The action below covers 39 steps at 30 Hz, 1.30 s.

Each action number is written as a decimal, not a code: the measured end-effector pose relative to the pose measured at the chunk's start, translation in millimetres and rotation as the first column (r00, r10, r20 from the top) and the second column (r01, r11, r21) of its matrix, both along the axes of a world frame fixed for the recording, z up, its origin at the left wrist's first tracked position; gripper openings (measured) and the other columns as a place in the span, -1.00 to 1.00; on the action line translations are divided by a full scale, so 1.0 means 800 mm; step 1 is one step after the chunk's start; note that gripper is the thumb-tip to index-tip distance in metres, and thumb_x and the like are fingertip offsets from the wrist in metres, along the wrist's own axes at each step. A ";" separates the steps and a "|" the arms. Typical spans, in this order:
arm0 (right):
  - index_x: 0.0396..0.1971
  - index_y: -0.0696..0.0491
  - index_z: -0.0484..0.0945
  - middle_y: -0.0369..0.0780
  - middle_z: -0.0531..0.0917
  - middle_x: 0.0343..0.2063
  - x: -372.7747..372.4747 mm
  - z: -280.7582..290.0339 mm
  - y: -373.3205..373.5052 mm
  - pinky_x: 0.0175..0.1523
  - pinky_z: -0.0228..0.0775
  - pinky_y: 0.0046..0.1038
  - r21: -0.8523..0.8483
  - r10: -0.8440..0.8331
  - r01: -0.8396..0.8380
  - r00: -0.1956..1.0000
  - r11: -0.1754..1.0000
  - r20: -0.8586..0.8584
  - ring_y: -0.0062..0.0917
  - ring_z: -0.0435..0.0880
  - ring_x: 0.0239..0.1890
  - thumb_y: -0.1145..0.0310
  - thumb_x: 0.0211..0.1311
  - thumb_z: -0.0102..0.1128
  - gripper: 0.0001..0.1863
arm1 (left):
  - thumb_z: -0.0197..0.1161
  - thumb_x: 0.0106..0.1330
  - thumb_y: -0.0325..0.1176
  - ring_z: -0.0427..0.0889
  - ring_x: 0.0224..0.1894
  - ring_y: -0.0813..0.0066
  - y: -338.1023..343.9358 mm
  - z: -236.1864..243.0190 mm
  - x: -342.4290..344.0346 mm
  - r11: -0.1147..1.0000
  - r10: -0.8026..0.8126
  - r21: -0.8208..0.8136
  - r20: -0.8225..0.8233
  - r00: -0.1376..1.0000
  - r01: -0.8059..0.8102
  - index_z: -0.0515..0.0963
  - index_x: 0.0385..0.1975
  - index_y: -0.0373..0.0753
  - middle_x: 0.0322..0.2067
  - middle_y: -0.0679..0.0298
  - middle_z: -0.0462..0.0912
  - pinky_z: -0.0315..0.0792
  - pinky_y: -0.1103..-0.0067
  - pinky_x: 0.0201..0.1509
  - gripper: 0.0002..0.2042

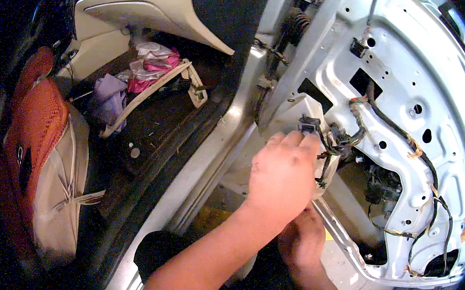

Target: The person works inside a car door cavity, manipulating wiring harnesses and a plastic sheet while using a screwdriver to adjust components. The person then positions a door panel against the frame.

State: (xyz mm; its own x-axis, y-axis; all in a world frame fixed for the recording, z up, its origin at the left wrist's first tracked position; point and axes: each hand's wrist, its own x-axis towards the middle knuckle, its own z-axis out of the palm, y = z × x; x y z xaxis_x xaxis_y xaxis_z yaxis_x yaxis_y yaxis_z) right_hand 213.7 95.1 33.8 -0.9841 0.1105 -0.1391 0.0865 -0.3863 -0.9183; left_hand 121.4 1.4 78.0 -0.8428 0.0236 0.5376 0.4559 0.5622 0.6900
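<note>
My left hand [280, 174] is closed at a black plastic connector [309, 122], its curled fingers reaching the connector's lower edge and hiding part of it. Wires [340, 145] run from there across a pale, loose sheet piece [299, 102] on the inside of a stripped silver car door [430, 120]. Beneath my left hand is my right hand [301, 240], its fingers hidden behind the left one and the edge of the door panel.
The car's doorway sill [180, 170] runs diagonally on the left. Beyond it are a red-and-beige seat [47, 120], a beige trim strip [148, 91], pink-and-white [151, 62] and lilac cloths [108, 97] on the dark floor. A harness [410, 146] crosses the door.
</note>
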 end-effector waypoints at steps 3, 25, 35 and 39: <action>0.16 0.04 0.43 -0.27 0.61 0.02 -0.018 -0.006 -0.002 0.20 0.38 -0.41 -0.427 -0.009 0.092 0.981 0.899 0.192 -0.44 0.59 0.08 0.13 0.47 -0.03 -0.60 | 0.30 0.17 -0.44 0.67 -0.24 0.10 0.010 0.001 -0.005 0.988 -0.015 0.149 -0.103 0.995 0.030 0.62 -0.21 -0.23 -0.29 0.07 0.68 0.55 0.32 -0.10 -0.81; -0.10 0.08 0.62 -0.28 0.70 -0.23 -0.111 0.005 -0.002 -0.03 0.50 -0.45 -0.769 -0.002 -0.061 0.997 0.636 -0.080 -0.51 0.64 -0.21 0.15 0.36 0.23 -0.69 | 0.11 0.45 0.00 0.50 -0.55 0.61 -0.025 0.021 0.016 0.640 -0.589 0.755 0.600 0.541 -0.140 0.52 -0.17 -0.21 -0.43 0.31 0.58 0.26 0.67 -0.61 -0.65; -0.19 0.07 0.67 -0.34 0.70 -0.35 -0.117 -0.021 -0.010 -0.10 0.42 -0.50 -0.650 -0.143 0.010 0.978 0.760 -0.152 -0.62 0.59 -0.31 0.16 0.32 0.31 -0.72 | 0.33 0.19 -0.53 0.67 -0.35 0.04 -0.005 -0.024 0.013 0.960 -0.004 -0.280 -0.063 0.998 -0.014 0.50 -0.05 -0.34 -0.28 0.06 0.65 0.54 0.35 -0.20 -0.68; -0.23 0.10 0.67 -0.32 0.71 -0.37 -0.116 -0.010 0.000 -0.09 0.43 -0.51 -0.635 -0.158 0.039 0.979 0.771 -0.131 -0.62 0.59 -0.34 0.19 0.29 0.34 -0.74 | 0.22 0.39 -0.23 0.63 -0.46 0.46 -0.001 0.015 0.030 0.729 -0.432 0.681 0.533 0.727 -0.066 0.47 -0.04 -0.31 -0.33 0.11 0.66 0.47 0.63 -0.46 -0.69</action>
State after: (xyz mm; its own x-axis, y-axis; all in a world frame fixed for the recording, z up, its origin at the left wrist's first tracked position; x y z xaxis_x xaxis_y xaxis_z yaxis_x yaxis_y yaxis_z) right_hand 121.3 95.3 25.7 -0.9869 0.1545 -0.0469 -0.1153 -0.8777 -0.4651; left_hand 145.3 0.3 90.4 -0.9819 0.0957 -0.1635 -0.1769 -0.1533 0.9722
